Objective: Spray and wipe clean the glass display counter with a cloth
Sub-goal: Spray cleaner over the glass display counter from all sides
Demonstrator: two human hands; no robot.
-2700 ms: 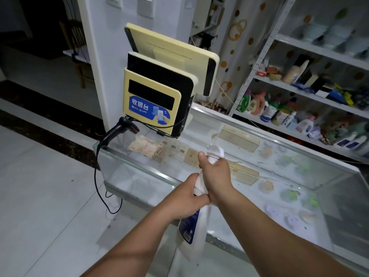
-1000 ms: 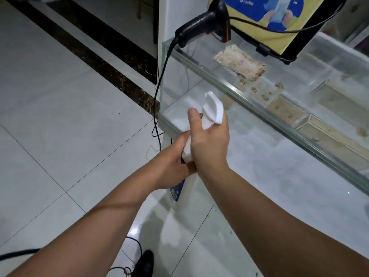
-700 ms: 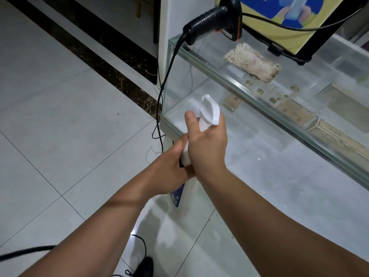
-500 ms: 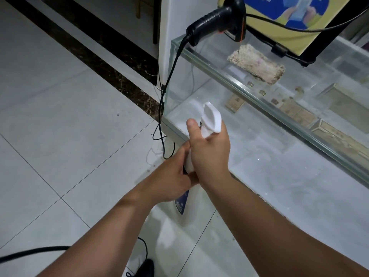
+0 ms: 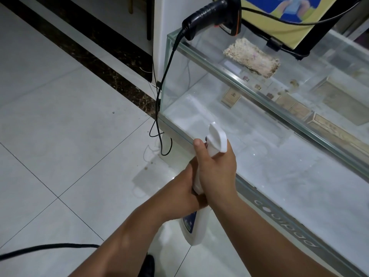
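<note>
Two bare forearms reach forward from below. The left hand (image 5: pixel 184 189) wraps the body of a white plastic spray bottle with a blue label (image 5: pixel 199 228). The right hand (image 5: pixel 216 170) grips its neck, thumb up beside the nozzle head, which points at the front pane of the glass display counter (image 5: pixel 299 176). Farther off, a shaggy beige cloth (image 5: pixel 252 56) lies on the countertop, near a black handheld barcode scanner (image 5: pixel 211 11).

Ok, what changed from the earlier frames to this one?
The spray bottle came down from the level of the top glass to in front of the counter's front pane, near its corner. Nothing was taken or released: left hand and right hand grip the bottle as before; the cloth stays on top.
</note>
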